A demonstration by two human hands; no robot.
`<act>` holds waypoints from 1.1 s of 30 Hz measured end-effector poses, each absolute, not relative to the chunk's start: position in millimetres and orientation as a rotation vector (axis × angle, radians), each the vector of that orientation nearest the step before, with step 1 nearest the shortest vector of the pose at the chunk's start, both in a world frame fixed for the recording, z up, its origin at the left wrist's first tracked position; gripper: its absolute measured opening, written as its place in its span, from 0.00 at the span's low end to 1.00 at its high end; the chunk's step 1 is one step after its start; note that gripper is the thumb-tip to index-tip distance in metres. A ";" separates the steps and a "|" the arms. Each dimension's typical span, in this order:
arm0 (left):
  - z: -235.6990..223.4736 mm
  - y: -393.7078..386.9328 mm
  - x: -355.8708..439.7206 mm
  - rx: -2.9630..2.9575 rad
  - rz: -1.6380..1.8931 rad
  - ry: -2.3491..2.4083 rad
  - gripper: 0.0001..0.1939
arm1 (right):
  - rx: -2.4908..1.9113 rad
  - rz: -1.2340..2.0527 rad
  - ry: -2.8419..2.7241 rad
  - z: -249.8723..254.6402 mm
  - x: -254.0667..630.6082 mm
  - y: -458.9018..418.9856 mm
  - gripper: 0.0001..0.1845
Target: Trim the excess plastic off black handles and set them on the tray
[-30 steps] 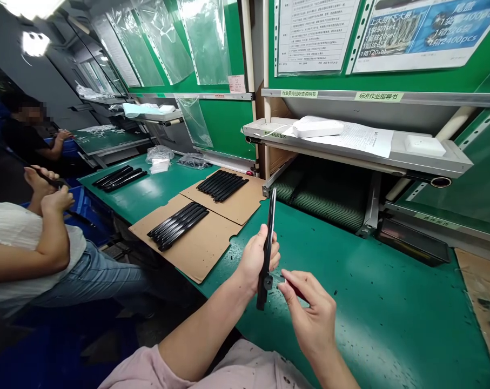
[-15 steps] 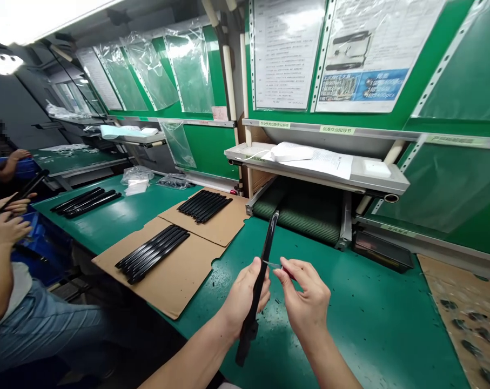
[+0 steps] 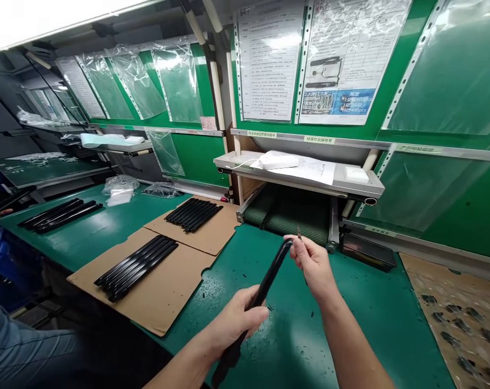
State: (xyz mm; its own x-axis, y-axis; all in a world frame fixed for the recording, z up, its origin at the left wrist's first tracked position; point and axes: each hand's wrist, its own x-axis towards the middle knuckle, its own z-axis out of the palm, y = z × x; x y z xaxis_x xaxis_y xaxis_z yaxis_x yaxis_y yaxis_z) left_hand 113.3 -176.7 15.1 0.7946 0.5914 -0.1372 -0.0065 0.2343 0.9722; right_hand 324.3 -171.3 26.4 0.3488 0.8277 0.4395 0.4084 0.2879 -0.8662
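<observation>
Your left hand (image 3: 234, 324) grips the long black plastic part (image 3: 264, 289); your right hand (image 3: 313, 265) pinches a small pointed tool (image 3: 298, 233), which could scratch the part if it slips.

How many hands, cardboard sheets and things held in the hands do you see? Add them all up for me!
Hands: 2 (left hand, right hand)
Cardboard sheets: 2 (near cardboard sheet, far cardboard sheet)
Things held: 2 (black bar, thin pointed tool)
Total: 6
</observation>
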 end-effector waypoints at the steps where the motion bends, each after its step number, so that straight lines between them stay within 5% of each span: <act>1: 17.3 -175.1 113.3 1.349 0.417 0.570 0.18 | -1.299 0.484 -1.302 25.9 320.8 -176.3 0.24; 6: 23.4 -166.5 119.1 1.593 0.459 0.683 0.10 | -1.194 0.727 -1.454 29.3 295.6 -204.0 0.18; 15: 14.6 -132.3 105.4 2.299 0.734 0.725 0.14 | -1.205 0.703 -1.653 17.4 309.8 -230.5 0.16; 33: 7.2 -123.2 98.4 2.518 0.598 0.477 0.13 | -1.245 0.429 -2.167 26.5 295.2 -223.2 0.31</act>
